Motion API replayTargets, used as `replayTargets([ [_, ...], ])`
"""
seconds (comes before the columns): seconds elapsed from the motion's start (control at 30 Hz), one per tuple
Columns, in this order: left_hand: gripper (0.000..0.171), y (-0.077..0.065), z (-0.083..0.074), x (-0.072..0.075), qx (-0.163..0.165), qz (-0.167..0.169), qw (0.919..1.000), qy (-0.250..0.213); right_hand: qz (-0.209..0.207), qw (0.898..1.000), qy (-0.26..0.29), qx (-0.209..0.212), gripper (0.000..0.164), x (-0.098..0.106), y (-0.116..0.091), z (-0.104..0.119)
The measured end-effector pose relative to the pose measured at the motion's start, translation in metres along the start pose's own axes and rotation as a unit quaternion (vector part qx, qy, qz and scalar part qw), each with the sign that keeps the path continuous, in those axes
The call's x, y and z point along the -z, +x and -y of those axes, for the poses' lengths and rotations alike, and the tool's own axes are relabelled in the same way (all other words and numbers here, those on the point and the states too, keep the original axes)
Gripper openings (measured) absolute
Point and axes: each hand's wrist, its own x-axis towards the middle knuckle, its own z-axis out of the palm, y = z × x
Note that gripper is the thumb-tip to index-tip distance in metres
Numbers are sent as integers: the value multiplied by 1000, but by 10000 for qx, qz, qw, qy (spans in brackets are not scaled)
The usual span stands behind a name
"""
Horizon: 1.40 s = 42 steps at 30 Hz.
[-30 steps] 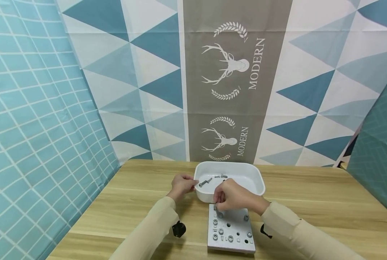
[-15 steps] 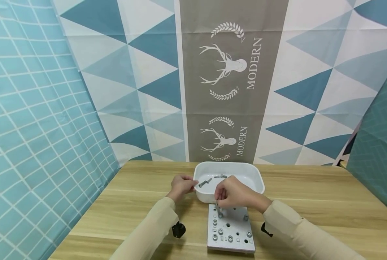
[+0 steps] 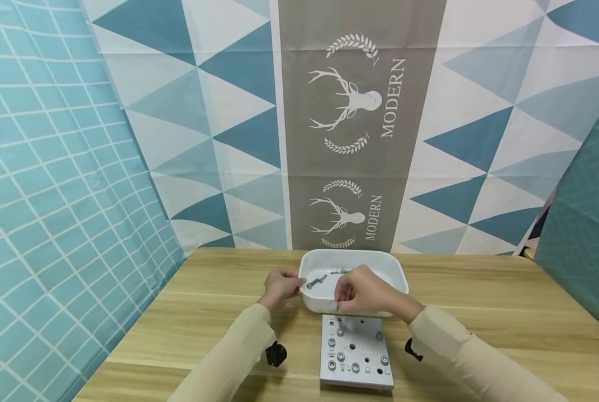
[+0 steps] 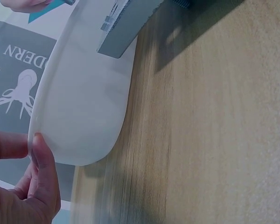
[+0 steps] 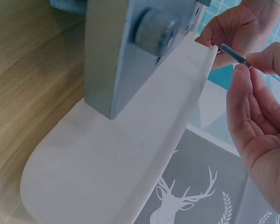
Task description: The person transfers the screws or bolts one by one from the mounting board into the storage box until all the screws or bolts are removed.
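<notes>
Pale blue gridded cloth fills the left of the head view. At lower centre, the left hand pinches the left rim of a white tray, thumb on one side and fingers on the other. The tray sits on the wooden table, with loose screws lying in its left part. Bottom centre, just below the tray, lies a silver metal plate with socket-head screws and some open holes. Slightly right, the right hand pinches a threaded screw at the fingertips, near the tray's lower rim. Teal cloth hangs at the right edge.
</notes>
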Motion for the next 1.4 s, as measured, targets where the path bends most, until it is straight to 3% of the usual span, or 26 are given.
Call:
replayTargets([
  [0.77,17,3,3,1,98,-30,9999,-90,-26,9995,-309,73,10,22,15,-3],
  [1.1,16,3,7,2,11,-5,10000,-21,-155,9983,-428,371,7,31,25,-9],
  [1.4,15,4,6,1,-40,61,9999,-101,-150,9980,-596,177,8,38,34,-13],
])
